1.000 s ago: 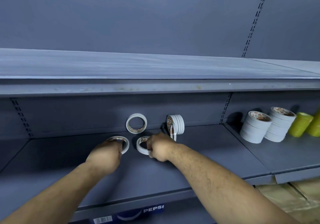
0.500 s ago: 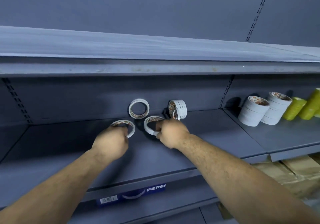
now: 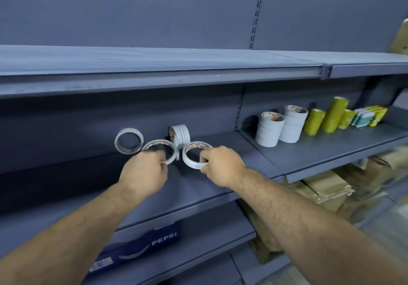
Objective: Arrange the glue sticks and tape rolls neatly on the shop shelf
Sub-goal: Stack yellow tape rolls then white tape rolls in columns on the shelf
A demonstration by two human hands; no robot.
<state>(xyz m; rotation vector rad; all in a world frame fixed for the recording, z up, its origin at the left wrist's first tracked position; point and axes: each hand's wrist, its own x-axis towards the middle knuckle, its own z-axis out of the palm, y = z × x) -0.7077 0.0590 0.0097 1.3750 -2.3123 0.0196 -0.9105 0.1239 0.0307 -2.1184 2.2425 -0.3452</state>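
My left hand (image 3: 144,170) grips a thin white tape roll (image 3: 170,146) by its near rim, just above the grey shelf (image 3: 220,187). My right hand (image 3: 220,165) pinches a second white tape roll (image 3: 189,156) beside it. Behind them one tape roll (image 3: 129,140) leans upright against the back panel. A short row of rolls on edge (image 3: 181,135) stands at the back, to the right of it. On the neighbouring shelf section are two stacks of white tape rolls (image 3: 280,128) and yellow-green rolls (image 3: 326,118).
An upper shelf (image 3: 154,73) overhangs the working shelf. Small boxed items (image 3: 371,116) sit at the far right. Brown cardboard boxes (image 3: 326,187) lie on the lower level at right. A blue Pepsi label (image 3: 141,247) hangs on the shelf edge below.
The view has swung left and tilted, so the shelf sits more to the right. Both hands keep their rolls and have lifted them slightly, the two rolls now side by side.
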